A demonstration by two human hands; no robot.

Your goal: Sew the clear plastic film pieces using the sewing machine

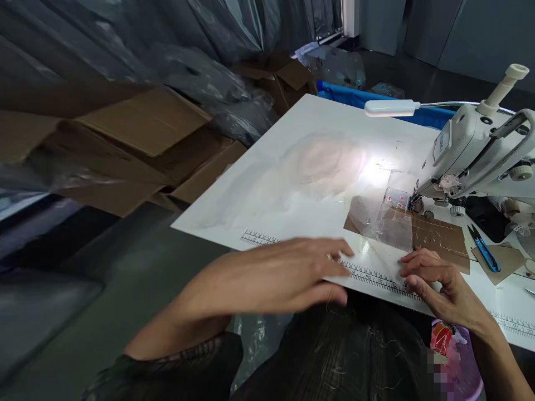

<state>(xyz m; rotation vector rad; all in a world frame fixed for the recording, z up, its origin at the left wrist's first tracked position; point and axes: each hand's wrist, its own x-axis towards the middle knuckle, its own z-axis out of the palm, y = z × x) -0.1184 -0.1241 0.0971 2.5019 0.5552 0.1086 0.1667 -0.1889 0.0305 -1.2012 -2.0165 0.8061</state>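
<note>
My left hand (298, 273) hovers over the near edge of the white table (234, 206), its fingers apart with nothing between them, slightly blurred. Loosely bent, the fingers of my right hand (438, 278) rest near the table's printed ruler (376, 278), and I see nothing held in them. Just beyond it lies a brown cardboard piece (443, 239). A clear plastic sheet (390, 225) overlaps this cardboard and reaches the needle area of the white sewing machine (460, 145). Small red marks show on the plastic beside the presser foot.
Blue thread snips (485, 248) lie at the right on a brown card (507, 262), near a dark phone-like object (487, 217). A lit lamp (390, 107) hangs over the table. Open cardboard boxes (146, 128) stand left; a pink bin (462, 362) sits below the edge.
</note>
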